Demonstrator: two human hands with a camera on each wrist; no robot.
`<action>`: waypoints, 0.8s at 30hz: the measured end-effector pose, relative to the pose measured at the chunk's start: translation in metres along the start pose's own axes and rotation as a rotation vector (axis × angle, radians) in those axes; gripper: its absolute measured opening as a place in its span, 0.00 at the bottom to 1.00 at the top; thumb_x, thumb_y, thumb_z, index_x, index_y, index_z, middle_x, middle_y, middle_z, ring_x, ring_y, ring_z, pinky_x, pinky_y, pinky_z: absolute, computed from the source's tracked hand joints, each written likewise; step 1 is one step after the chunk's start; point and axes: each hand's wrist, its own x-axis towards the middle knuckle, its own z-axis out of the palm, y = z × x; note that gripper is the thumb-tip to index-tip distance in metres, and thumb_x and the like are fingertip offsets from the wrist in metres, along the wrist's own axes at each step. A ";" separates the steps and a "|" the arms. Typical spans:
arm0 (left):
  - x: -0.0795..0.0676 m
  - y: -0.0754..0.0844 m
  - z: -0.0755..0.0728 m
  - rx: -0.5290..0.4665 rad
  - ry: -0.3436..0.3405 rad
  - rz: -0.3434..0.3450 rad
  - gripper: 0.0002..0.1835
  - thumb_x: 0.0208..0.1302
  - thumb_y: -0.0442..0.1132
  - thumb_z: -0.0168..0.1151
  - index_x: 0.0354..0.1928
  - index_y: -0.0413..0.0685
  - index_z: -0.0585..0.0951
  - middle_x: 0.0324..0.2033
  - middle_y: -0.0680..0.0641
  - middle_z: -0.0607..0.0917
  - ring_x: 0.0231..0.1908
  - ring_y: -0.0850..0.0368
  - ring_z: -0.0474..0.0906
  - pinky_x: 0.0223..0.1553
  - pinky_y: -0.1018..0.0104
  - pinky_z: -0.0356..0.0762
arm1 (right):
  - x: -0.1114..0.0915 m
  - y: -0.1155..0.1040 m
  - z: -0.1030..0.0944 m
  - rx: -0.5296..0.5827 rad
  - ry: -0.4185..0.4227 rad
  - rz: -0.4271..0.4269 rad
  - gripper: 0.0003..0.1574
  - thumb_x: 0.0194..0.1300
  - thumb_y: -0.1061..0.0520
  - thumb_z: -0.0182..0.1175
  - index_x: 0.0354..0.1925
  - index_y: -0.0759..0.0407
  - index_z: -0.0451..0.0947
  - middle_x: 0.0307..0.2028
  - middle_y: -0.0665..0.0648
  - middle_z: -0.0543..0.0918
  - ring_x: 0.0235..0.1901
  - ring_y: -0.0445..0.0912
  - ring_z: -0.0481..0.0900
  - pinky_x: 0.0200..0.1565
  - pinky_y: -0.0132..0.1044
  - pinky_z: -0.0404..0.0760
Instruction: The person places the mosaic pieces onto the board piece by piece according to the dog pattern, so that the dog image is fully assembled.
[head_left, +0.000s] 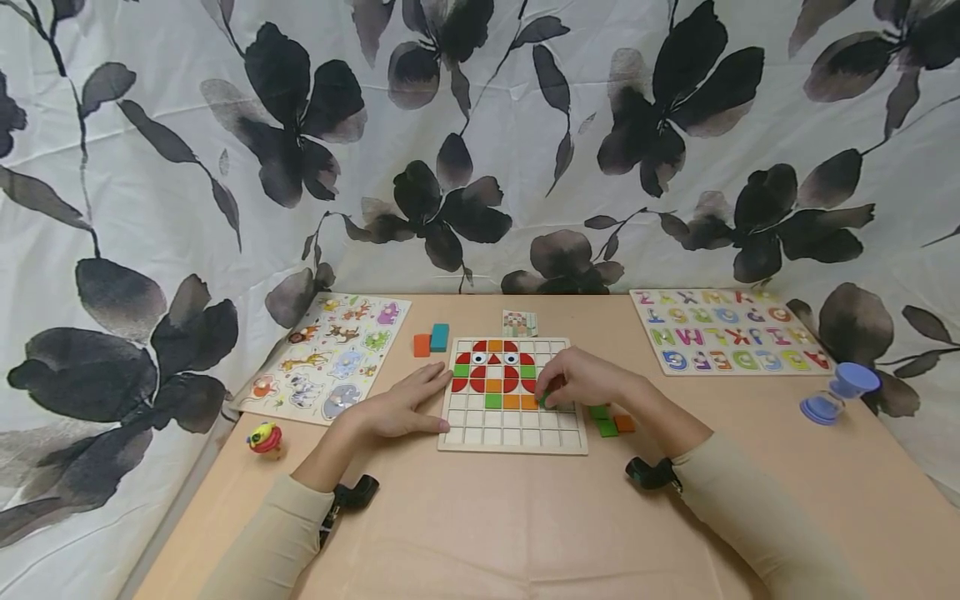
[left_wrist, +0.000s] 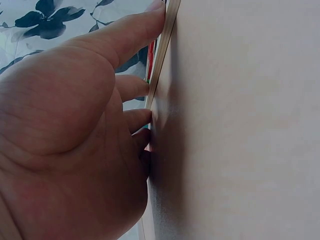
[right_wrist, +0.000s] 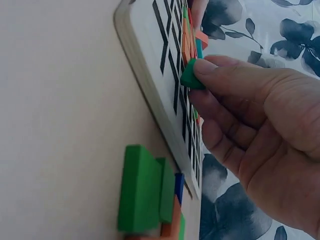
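Note:
A white grid board (head_left: 513,437) lies at the middle of the table, its upper rows filled with red, green, orange and eye-patterned tiles. My right hand (head_left: 581,379) pinches a green tile (right_wrist: 192,75) between thumb and fingers, right over the grid beside the row of green and orange tiles. With fingers extended, my left hand (head_left: 401,404) rests at the board's left edge, thumb and fingertips touching it. In the left wrist view the fingers (left_wrist: 135,87) lie along the board's side edge (left_wrist: 162,55).
Loose green tiles (head_left: 602,421) and an orange tile (head_left: 624,423) lie right of the board; blue and orange tiles (head_left: 439,337) lie behind it. A pattern card (head_left: 519,323), animal board (head_left: 322,358), letter board (head_left: 731,333), small toy (head_left: 265,439) and blue hourglass-shaped object (head_left: 838,393) surround it.

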 end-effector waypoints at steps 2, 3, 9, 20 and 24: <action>0.000 0.000 0.000 -0.002 0.002 0.001 0.50 0.58 0.64 0.62 0.76 0.55 0.50 0.76 0.48 0.41 0.74 0.50 0.33 0.71 0.47 0.39 | 0.003 -0.001 0.001 -0.009 -0.005 0.006 0.11 0.55 0.59 0.71 0.39 0.51 0.86 0.32 0.47 0.84 0.32 0.45 0.77 0.36 0.34 0.78; 0.000 0.000 0.000 -0.003 0.002 0.002 0.50 0.58 0.63 0.62 0.76 0.54 0.50 0.76 0.47 0.41 0.74 0.50 0.33 0.71 0.47 0.39 | 0.004 -0.001 0.002 -0.015 -0.001 0.006 0.12 0.54 0.59 0.72 0.39 0.51 0.85 0.32 0.48 0.84 0.32 0.45 0.77 0.36 0.34 0.78; 0.000 0.001 0.000 0.000 -0.005 -0.001 0.50 0.58 0.64 0.62 0.76 0.54 0.49 0.76 0.47 0.41 0.74 0.49 0.33 0.71 0.46 0.39 | 0.004 0.002 0.003 -0.028 0.028 0.053 0.10 0.54 0.59 0.72 0.37 0.50 0.86 0.32 0.47 0.84 0.32 0.45 0.77 0.36 0.34 0.79; 0.001 0.001 -0.001 0.008 -0.011 -0.004 0.50 0.59 0.64 0.61 0.76 0.55 0.49 0.76 0.47 0.41 0.74 0.50 0.33 0.71 0.46 0.40 | -0.010 0.007 0.002 -0.006 0.099 0.089 0.10 0.58 0.55 0.69 0.40 0.47 0.85 0.33 0.46 0.83 0.35 0.45 0.76 0.37 0.35 0.79; 0.000 0.000 -0.001 0.010 -0.012 -0.004 0.50 0.59 0.64 0.61 0.76 0.55 0.49 0.76 0.47 0.41 0.74 0.49 0.33 0.71 0.46 0.40 | -0.024 0.013 -0.008 -0.015 0.183 0.104 0.11 0.60 0.55 0.68 0.43 0.48 0.85 0.34 0.46 0.81 0.36 0.47 0.75 0.35 0.37 0.78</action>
